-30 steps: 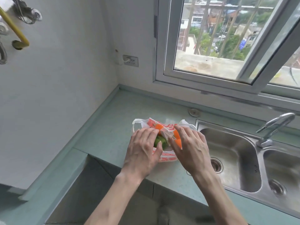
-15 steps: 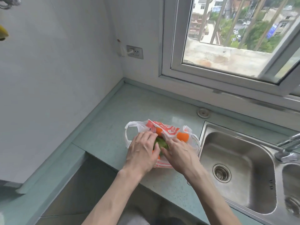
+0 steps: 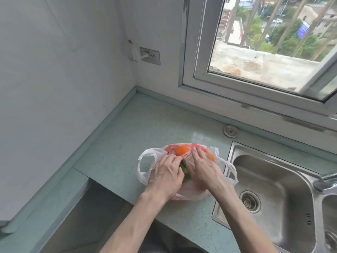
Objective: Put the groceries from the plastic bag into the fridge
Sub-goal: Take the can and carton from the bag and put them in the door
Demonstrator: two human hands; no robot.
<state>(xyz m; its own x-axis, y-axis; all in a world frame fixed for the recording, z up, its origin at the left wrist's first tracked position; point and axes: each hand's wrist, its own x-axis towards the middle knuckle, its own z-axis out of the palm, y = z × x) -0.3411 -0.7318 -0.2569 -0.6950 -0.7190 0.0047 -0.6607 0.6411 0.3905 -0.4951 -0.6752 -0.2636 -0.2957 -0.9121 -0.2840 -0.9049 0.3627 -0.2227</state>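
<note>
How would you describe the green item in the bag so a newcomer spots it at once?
Start at the steel sink; the plastic bag lies just left of it on the counter. Between the left hand and right hand sits the green item, the only green piece beside the orange fruit.

Two bare forearms, no sleeves, left grip (image 3: 165, 175) & right grip (image 3: 205, 170) ungloved
</note>
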